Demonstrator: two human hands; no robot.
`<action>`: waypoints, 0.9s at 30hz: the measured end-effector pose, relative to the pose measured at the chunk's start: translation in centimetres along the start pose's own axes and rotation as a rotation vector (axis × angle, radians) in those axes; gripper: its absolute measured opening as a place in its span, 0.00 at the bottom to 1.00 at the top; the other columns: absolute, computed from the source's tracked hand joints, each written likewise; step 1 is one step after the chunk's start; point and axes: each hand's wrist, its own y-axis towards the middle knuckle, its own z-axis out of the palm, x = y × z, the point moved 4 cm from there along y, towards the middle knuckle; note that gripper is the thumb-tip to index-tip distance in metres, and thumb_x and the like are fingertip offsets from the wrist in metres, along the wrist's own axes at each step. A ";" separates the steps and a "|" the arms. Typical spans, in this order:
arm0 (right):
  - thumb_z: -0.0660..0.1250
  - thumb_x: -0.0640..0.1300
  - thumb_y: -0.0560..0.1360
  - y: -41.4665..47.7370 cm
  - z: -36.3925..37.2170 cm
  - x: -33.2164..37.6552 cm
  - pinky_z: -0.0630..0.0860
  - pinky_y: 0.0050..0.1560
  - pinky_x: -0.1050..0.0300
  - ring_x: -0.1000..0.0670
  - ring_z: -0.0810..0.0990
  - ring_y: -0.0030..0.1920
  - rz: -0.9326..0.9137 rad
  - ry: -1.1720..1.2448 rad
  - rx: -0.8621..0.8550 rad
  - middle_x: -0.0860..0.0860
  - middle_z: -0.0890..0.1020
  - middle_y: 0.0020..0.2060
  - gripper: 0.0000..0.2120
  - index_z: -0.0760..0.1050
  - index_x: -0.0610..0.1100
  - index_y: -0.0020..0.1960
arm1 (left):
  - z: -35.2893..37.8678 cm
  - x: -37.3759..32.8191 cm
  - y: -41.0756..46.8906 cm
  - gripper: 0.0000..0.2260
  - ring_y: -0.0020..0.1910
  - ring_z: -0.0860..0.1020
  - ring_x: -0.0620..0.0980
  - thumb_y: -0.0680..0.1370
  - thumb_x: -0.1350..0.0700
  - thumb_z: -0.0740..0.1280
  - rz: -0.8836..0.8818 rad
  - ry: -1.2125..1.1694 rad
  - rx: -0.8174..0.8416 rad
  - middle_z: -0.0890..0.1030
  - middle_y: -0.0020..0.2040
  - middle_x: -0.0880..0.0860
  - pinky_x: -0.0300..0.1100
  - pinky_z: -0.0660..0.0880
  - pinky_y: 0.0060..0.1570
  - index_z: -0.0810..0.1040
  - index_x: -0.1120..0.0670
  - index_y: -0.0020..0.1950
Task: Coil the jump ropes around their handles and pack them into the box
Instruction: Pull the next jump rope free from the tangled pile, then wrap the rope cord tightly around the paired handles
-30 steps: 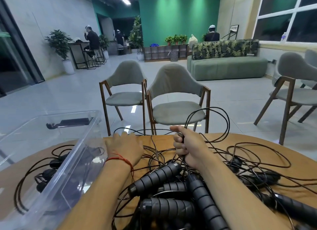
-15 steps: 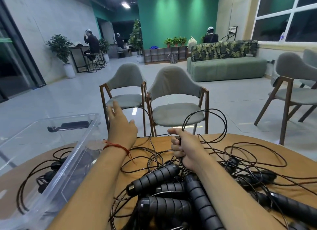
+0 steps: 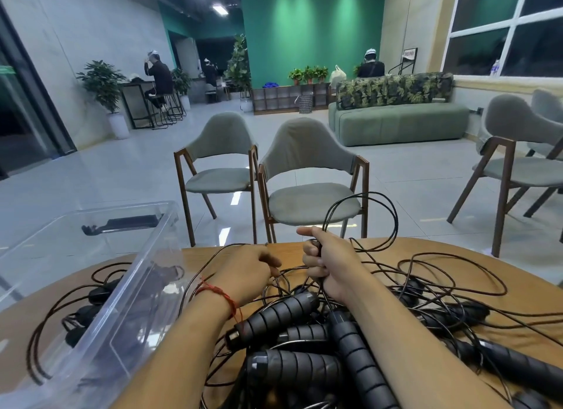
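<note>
Both bare forearms reach forward side by side, the left hand [image 3: 243,271] curled loosely (a red thread at its wrist), the right hand [image 3: 327,264] fisted, thumb raised.

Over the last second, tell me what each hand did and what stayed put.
The left hand lifted off the cords, rose with open fingers toward the chairs, then came back down to the cords beside the right hand. I cannot tell whether it has gripped one. The right hand kept its fist around the cord loop. The handles, the clear box and the table stayed as they were.
</note>
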 end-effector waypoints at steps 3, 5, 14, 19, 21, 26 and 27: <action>0.59 0.48 0.88 0.5 0.4 0.1 0.56 0.22 0.64 0.56 0.60 0.27 0.020 0.058 0.006 0.52 0.69 0.31 0.15 0.77 0.40 0.68 | 0.8 -1.4 -1.2 0.13 0.40 0.82 0.45 0.84 0.65 0.61 0.050 -0.166 0.105 0.87 0.51 0.54 0.40 0.80 0.41 0.84 0.55 0.58; 0.59 0.47 0.88 0.6 1.1 0.5 0.57 0.21 0.64 0.56 0.60 0.27 0.023 0.102 0.007 0.52 0.69 0.31 0.15 0.77 0.41 0.68 | 1.2 -1.9 -1.6 0.11 0.46 0.84 0.45 0.87 0.53 0.63 0.132 -0.205 0.162 0.88 0.52 0.50 0.42 0.81 0.50 0.85 0.50 0.60; 0.55 0.43 0.89 1.7 7.9 6.1 0.56 0.15 0.64 0.56 0.60 0.19 0.030 0.430 0.030 0.52 0.66 0.25 0.11 0.73 0.43 0.53 | 1.7 -3.1 -4.7 0.21 0.55 0.83 0.62 0.85 0.43 0.61 0.128 -0.886 0.460 0.86 0.56 0.63 0.52 0.82 0.54 0.85 0.59 0.59; 0.53 0.46 0.90 1.7 10.9 8.4 0.56 0.15 0.64 0.56 0.60 0.19 0.045 0.540 0.141 0.52 0.66 0.26 0.18 0.73 0.42 0.47 | 1.4 -3.2 -4.3 0.16 0.49 0.86 0.60 0.80 0.50 0.64 0.220 -1.230 0.504 0.87 0.51 0.60 0.55 0.82 0.52 0.89 0.56 0.50; 0.53 0.47 0.90 1.8 11.6 9.8 0.57 0.16 0.64 0.56 0.61 0.19 -0.006 0.582 0.160 0.52 0.66 0.27 0.19 0.73 0.41 0.46 | 1.4 -3.5 -4.3 0.18 0.55 0.82 0.64 0.83 0.49 0.61 0.269 -1.294 0.639 0.83 0.55 0.63 0.63 0.75 0.64 0.85 0.58 0.59; 0.60 0.47 0.88 2.8 10.6 10.2 0.75 0.29 0.62 0.53 0.75 0.29 -0.070 0.335 0.130 0.49 0.77 0.33 0.12 0.75 0.41 0.54 | 1.4 -2.6 -3.1 0.21 0.45 0.78 0.57 0.80 0.46 0.68 0.239 -1.326 0.728 0.78 0.49 0.60 0.57 0.78 0.51 0.77 0.60 0.65; 0.63 0.48 0.87 2.6 10.1 9.5 0.82 0.39 0.57 0.50 0.81 0.37 -0.065 0.182 0.127 0.47 0.82 0.40 0.10 0.76 0.41 0.56 | 1.2 -2.4 -2.7 0.21 0.42 0.76 0.55 0.78 0.47 0.70 0.238 -1.301 0.681 0.77 0.47 0.59 0.53 0.78 0.45 0.76 0.59 0.65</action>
